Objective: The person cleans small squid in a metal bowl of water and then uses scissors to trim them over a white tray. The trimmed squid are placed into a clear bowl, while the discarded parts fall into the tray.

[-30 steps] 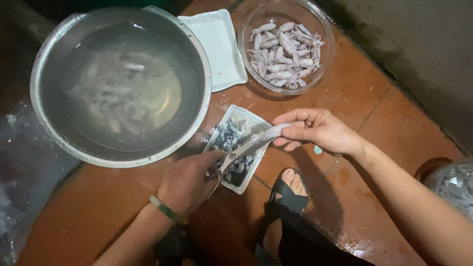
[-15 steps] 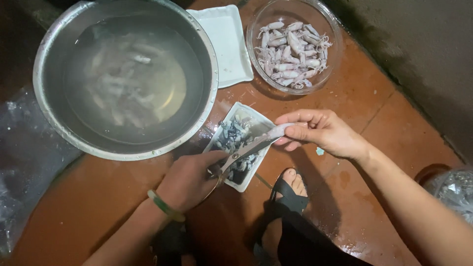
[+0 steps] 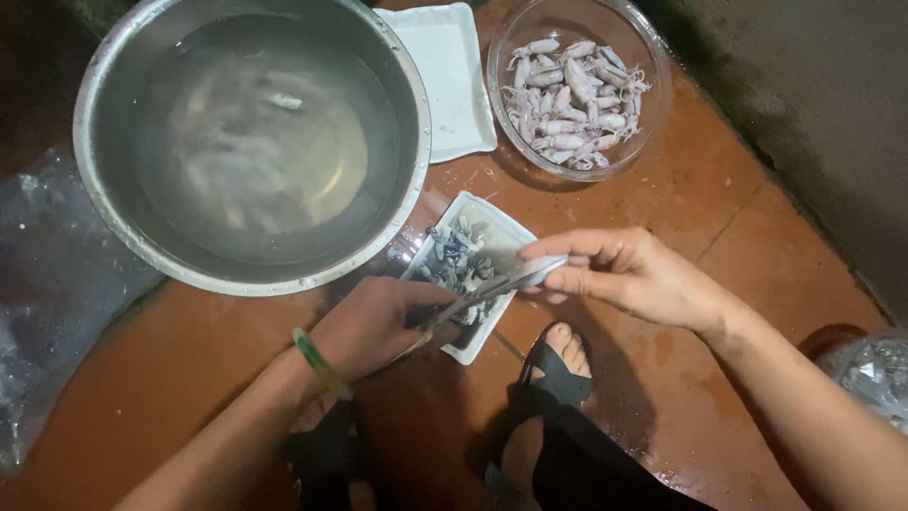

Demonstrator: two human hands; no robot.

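Observation:
My right hand (image 3: 634, 276) pinches a small pale squid (image 3: 547, 272) by its end, holding it over a small white square tray (image 3: 506, 232) filled with dark squid scraps. My left hand (image 3: 374, 326), with a green bangle on the wrist, is closed on a pair of metal scissors (image 3: 468, 301). The blades point up and right and touch the squid. Both hands hover just above the wet red tile floor.
A large steel basin (image 3: 113, 218) of cloudy water with squid sits at the upper left. A glass bowl (image 3: 653, 104) of cleaned squid stands at the top right, beside an empty white tray (image 3: 445, 76). Plastic bags (image 3: 47, 284) lie left and right. My sandalled foot (image 3: 553, 374) is below.
The hands keep their grip on squid and scissors over the scrap tray. The view has shifted slightly, and the water in the basin has swirled.

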